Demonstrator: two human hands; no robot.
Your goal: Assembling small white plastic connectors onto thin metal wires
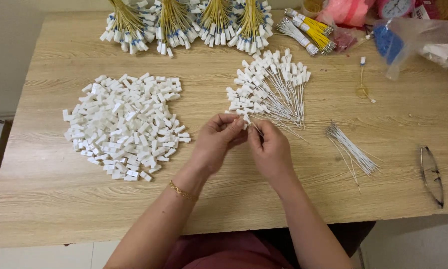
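My left hand and my right hand meet over the middle of the wooden table. Between the fingertips sits a small white plastic connector, pinched by the left hand. The right hand pinches a thin white wire at that connector. Just beyond the hands lies a fan of white wires with connectors fitted. A large heap of loose white connectors lies to the left of my left hand. A small bunch of bare white wires lies to the right.
Bundles of yellow wires with white connectors line the far edge. Smaller yellow and white bundles, plastic bags and pink items sit at the far right. A single yellow wire lies alone. Eyeglasses rest near the right edge.
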